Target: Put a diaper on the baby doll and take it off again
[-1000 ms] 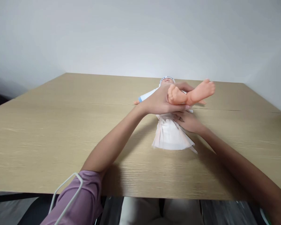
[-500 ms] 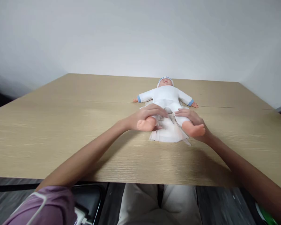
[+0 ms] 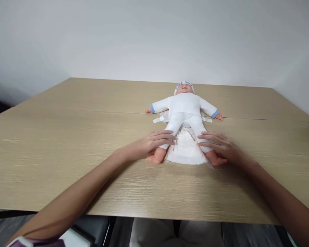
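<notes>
Baby doll (image 3: pixel 184 103) lies on its back on the table (image 3: pixel 67 137), feet toward the person, head beyond both hands. Left hand (image 3: pixel 154 144): fingers extended, laid across the white-clothed leg nearest it. Right hand (image 3: pixel 222 147): fingers slightly apart, laid across the other leg. Thumb positions are not clearly visible; whether either hand is clamped on its leg cannot be told. White diaper (image 3: pixel 186 147) spreads between the hands and runs under the doll; its side tabs (image 3: pixel 158 119) project beyond the hands, one at each hip.

Surface: light wood grain. One seam (image 3: pixel 242 118) crosses the table beyond the hands, near the doll's outstretched arms. Pale wall (image 3: pixel 154 37) stands past the far edge, behind the doll's head.

Clearance: the near edge (image 3: pixel 144 217) lies on the person's side of both hands, well apart from them. Tabletop extends widely outward from the left hand and less far from the right. Below the near edge: light trousers (image 3: pixel 154 233), dark seat (image 3: pixel 99 226), dark floor (image 3: pixel 247 236).

Marking: white cap (image 3: pixel 184 84), well beyond the hands, carries blue lettering, too small to read with certainty.
</notes>
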Demonstrator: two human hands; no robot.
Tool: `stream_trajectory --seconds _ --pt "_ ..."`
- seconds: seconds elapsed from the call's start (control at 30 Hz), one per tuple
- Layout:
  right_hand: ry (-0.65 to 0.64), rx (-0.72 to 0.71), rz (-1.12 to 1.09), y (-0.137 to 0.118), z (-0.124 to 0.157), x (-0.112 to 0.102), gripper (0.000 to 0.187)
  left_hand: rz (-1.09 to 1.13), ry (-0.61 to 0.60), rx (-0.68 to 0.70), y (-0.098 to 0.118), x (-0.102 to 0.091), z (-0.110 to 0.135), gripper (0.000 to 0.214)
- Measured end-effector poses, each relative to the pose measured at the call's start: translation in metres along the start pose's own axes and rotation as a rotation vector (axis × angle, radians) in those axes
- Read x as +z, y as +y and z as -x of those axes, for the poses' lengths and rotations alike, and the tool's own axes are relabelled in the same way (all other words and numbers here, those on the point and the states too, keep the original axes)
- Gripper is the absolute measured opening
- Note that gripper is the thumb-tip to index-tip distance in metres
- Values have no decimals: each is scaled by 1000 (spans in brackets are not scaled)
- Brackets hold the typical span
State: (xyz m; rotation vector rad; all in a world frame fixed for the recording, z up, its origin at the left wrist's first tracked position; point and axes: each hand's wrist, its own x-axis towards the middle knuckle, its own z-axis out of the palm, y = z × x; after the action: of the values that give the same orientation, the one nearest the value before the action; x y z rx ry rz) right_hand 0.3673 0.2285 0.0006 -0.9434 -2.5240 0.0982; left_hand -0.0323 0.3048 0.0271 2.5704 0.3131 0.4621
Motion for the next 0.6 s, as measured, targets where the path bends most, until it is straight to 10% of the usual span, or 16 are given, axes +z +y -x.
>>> stream_trajectory --seconds 0.3,0.5,0.6 --pt "-24 159 -306 0 -4 -13 45 25 -4 -92 10 -1 -4 49" --pt "-63 224 -9 -47 -14 -4 67 -214 37 -256 37 25 -19 80" --pt "-12 212 116 -57 -17 10 51 -335 77 -275 39 36 -25 45"
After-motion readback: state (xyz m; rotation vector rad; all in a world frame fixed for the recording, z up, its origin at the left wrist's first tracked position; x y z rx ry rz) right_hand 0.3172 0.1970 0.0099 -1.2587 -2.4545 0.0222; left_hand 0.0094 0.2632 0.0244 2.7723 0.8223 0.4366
